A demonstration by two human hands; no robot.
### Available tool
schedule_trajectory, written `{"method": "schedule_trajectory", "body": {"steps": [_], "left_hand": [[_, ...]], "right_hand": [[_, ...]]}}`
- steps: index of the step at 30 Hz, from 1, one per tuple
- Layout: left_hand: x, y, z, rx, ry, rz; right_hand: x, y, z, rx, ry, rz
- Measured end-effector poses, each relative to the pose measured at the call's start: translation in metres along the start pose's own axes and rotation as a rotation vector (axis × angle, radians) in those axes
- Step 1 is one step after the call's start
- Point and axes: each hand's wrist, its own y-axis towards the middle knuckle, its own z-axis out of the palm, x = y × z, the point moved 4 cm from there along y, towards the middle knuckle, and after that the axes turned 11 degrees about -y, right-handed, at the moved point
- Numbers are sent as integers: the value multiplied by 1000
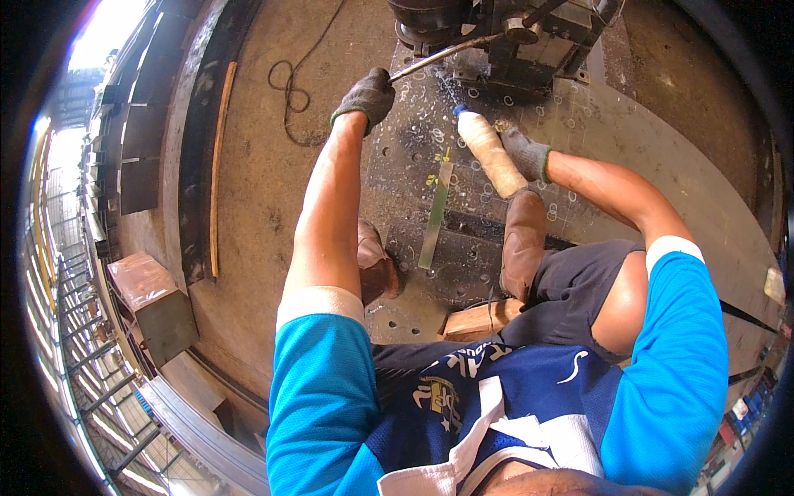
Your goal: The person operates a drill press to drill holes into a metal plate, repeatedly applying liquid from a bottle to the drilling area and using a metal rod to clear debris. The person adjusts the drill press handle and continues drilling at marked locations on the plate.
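Note:
My left hand [366, 97], in a dark grey knitted glove, is closed around the end of a long metal lever [451, 54]. The lever runs right to a round hub on a dark machine [529, 70]. My right hand [527, 155], gloved too, grips a plastic bottle [490, 155] with a blue cap and cloudy pale contents. The bottle is tilted, cap toward the machine's base, and a thin spray of liquid leaves it. Below the lever, a flat greenish metal strip [437, 217] lies on a dark metal plate [405, 190] dotted with holes, chalk rings and wet spots.
My boots [523, 240] rest on either side of the strip. A wooden block [480, 319] lies beneath me. Left are a thin wooden batten [222, 165], a looped dark cable [289, 91] and a metal box [157, 306]. A large curved metal sheet [653, 165] spreads to the right.

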Motion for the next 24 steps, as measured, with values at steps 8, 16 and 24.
{"method": "schedule_trajectory", "body": {"steps": [8,16,24], "left_hand": [[0,-1,-1,17,-12,-1],[3,2,0,20,9,-6],[5,1,1,1,-15,-14]], "right_hand": [[-15,10,1,4,125,55],[-23,16,-1,-6,165,84],[-7,10,2,-70,24,46]]}}
